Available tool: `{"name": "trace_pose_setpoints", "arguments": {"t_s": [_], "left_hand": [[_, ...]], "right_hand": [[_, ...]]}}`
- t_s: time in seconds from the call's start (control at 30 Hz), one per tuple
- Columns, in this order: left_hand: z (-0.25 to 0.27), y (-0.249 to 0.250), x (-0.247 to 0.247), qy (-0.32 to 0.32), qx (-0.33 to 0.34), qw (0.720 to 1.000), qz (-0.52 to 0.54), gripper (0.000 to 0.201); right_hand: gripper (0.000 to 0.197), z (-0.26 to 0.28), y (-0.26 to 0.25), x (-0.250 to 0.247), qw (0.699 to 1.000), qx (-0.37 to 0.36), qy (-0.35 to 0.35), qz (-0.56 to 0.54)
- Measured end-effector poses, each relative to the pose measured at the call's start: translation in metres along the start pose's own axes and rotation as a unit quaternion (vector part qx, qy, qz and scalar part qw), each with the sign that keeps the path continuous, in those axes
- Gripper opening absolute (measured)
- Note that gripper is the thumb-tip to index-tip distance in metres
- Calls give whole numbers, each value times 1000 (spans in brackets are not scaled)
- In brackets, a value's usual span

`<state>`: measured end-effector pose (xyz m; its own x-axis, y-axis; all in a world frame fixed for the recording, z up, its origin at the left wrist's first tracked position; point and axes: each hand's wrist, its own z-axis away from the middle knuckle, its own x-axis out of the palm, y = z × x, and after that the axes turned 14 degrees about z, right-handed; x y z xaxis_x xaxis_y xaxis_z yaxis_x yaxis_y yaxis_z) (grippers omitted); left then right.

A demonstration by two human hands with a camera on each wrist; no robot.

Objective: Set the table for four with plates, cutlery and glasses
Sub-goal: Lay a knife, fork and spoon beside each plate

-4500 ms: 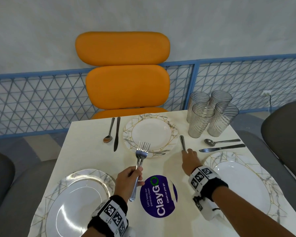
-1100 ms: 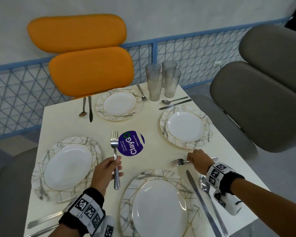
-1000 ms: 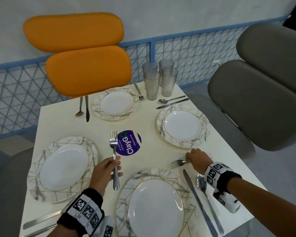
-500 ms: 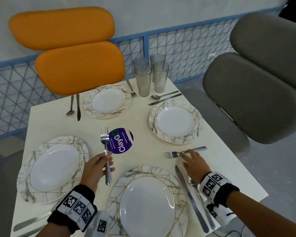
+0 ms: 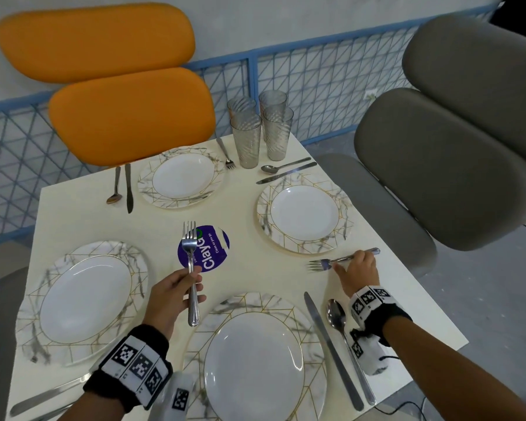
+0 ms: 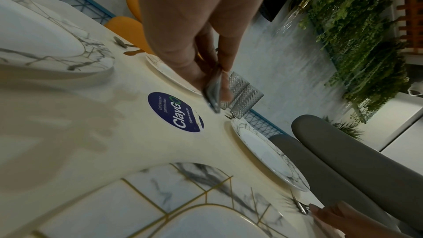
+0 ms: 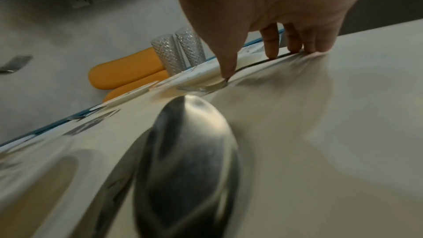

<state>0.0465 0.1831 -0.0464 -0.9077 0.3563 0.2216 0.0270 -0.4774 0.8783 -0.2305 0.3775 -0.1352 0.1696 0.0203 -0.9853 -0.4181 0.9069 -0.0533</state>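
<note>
My left hand point(image 5: 179, 291) grips a fork point(image 5: 189, 259) by its handle, tines up, above the table near the purple sticker point(image 5: 207, 249); in the left wrist view the fingers point(image 6: 206, 61) wrap that fork point(image 6: 214, 95). A second fork point(image 5: 324, 263) lies flat between the right plate point(image 5: 304, 212) and the near plate point(image 5: 252, 360). My right hand point(image 5: 357, 267) rests straight fingertips point(image 7: 271, 50) on its handle, thumb by the neck. A far plate point(image 5: 181, 177) and a left plate point(image 5: 85, 299) also lie set. Several ribbed glasses point(image 5: 260, 132) stand clustered at the far corner.
A knife point(image 5: 331, 347) and spoon point(image 5: 336, 314) lie right of the near plate. Spoon and knife pairs lie by the far plate point(image 5: 129, 189) and right plate point(image 5: 286, 177), a fork point(image 5: 227, 156) by the glasses. An orange chair point(image 5: 131, 117) and grey chair point(image 5: 438, 165) flank the table.
My right hand laid its fork flat on the table below the right plate and now only touches the handle. The left hand still holds its fork upright.
</note>
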Motion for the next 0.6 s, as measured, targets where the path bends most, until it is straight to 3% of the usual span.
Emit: {"name": "trace_pose_setpoints", "arguments": {"t_s": [0.37, 0.6], "left_hand": [[1, 1, -6, -7, -2, 1000, -6, 11], [-1, 0, -6, -5, -8, 1000, -12, 14]], "right_hand": [[62, -25, 21, -8, 994, 4, -28, -105], [62, -27, 18, -6, 994, -6, -22, -109]]}}
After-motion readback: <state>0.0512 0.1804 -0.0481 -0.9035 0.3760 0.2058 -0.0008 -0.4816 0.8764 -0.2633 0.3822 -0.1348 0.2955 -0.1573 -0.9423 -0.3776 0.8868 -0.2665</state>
